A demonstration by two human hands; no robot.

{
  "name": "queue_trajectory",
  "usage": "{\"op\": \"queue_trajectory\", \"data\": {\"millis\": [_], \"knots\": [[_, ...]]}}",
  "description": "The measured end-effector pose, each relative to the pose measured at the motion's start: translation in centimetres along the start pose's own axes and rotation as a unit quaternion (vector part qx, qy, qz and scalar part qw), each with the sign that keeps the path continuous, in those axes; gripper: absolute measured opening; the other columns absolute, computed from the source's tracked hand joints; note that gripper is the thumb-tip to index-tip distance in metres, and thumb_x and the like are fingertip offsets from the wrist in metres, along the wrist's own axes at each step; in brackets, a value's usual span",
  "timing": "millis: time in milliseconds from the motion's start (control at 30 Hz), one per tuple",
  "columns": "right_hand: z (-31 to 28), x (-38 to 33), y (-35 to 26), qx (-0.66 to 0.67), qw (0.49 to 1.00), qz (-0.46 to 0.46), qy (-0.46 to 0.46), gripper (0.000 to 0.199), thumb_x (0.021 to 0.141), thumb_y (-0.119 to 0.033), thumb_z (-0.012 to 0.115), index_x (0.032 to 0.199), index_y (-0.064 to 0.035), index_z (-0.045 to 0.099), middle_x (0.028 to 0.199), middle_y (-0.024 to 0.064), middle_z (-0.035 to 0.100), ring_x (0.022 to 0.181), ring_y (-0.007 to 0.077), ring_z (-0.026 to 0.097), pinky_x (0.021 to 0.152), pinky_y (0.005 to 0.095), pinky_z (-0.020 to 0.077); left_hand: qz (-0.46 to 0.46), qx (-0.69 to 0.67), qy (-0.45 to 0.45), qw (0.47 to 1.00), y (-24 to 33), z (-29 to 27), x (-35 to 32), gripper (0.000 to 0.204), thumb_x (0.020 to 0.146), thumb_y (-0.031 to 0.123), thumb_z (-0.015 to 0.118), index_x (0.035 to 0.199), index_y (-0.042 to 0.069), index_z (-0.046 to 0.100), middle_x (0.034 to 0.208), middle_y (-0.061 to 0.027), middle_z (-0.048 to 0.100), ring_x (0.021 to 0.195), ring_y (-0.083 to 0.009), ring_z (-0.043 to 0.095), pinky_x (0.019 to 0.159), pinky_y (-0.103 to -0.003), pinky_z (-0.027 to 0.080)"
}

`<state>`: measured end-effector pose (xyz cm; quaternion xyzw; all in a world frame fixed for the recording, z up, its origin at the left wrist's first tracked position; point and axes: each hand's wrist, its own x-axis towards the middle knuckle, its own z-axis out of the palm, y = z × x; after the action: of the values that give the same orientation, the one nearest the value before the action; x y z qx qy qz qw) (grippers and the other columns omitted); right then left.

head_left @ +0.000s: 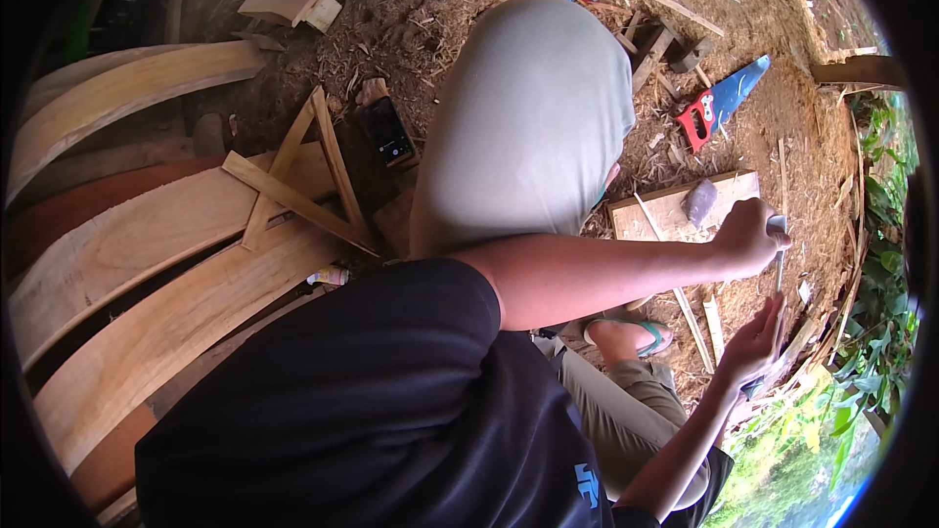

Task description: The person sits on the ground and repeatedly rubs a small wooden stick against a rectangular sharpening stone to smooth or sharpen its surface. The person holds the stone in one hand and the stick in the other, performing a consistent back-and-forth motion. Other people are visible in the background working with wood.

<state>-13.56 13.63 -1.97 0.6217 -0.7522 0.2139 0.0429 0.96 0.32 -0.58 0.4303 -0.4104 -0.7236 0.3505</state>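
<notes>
My left hand (748, 240) is closed in a fist around the dark grey end of a thin, narrow tool (780, 274), seen nearly edge-on, so its exact kind is unclear. Its slim part runs down toward my right hand (753, 342). The fingers there are pressed together and fairly straight, meeting the tool's other end; what they pinch is partly hidden. Something dark (752, 387) shows under that palm. Beside my left hand, a purplish-grey stone-like block (699, 202) rests on a short wooden board (631, 219).
A handsaw (725, 105) with a red handle and blue blade lies beyond the board. Wood shavings and thin strips cover the ground. Long curved planks (166, 274) and crossed slats (284, 196) fill the left, near a phone (388, 132). Green plants (885, 293) edge the right.
</notes>
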Motion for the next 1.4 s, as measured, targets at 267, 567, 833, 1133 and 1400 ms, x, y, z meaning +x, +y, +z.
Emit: {"op": "queue_trajectory", "data": {"millis": [267,567,833,1133,1400], "knots": [[-1.9,-1.1,2.5,0.778,0.427,0.365,-0.282,0.021,0.104,-0.020,0.040,0.111,-0.0048,0.052,0.056,-0.0043,0.029,0.039,0.0035,0.021,0.032,0.0221,0.0145,0.028,0.010,-0.095,0.995,-0.2,-0.2,0.0,0.017,0.082,0.013,0.075,0.088,-0.003,0.070,0.079,-0.0151,0.071,0.072,-0.0175,0.068,0.065,-0.032,0.051],[0.0,-0.4,2.1,0.554,0.717,0.350,-0.240,0.021,0.102,-0.021,0.046,0.106,-0.0023,0.057,0.055,-0.0057,0.028,0.042,0.0029,0.018,0.036,0.0203,0.0148,-0.006,0.055,-0.002,0.998,-1.8,-0.3,-0.1,0.017,0.080,0.014,0.076,0.085,-0.001,0.070,0.082,-0.0173,0.070,0.075,-0.0230,0.069,0.071,-0.036,0.053],[-0.3,0.0,-1.6,-0.173,0.976,-0.096,0.087,0.025,0.092,-0.012,0.064,0.115,-0.0031,0.067,0.091,0.0075,0.073,0.069,0.0178,0.069,0.062,0.0293,0.0562,0.016,0.013,0.017,1.000,-1.1,0.1,-0.1,0.018,0.085,0.015,0.070,0.088,-0.003,0.068,0.079,-0.0164,0.069,0.072,-0.0224,0.067,0.066,-0.036,0.050],[-1.7,-0.2,2.7,0.611,0.612,0.430,-0.260,0.025,0.101,-0.019,0.046,0.119,-0.0039,0.055,0.054,-0.0085,0.030,0.038,0.0004,0.018,0.031,0.0208,0.0144,0.008,0.016,-0.050,0.999,-1.8,-0.3,0.3,0.017,0.086,0.015,0.069,0.085,-0.001,0.068,0.077,-0.0141,0.069,0.069,-0.0189,0.067,0.063,-0.034,0.050],[-0.6,-1.6,5.1,0.808,0.356,0.303,-0.358,0.024,0.105,-0.024,0.035,0.114,-0.0063,0.049,0.053,-0.0055,0.025,0.037,0.0044,0.016,0.030,0.0248,0.0141,0.025,0.052,-0.103,0.993,-0.8,0.0,-0.2,0.022,0.083,0.018,0.074,0.090,-0.001,0.070,0.084,-0.0160,0.071,0.077,-0.0213,0.069,0.070,-0.035,0.051]]}}
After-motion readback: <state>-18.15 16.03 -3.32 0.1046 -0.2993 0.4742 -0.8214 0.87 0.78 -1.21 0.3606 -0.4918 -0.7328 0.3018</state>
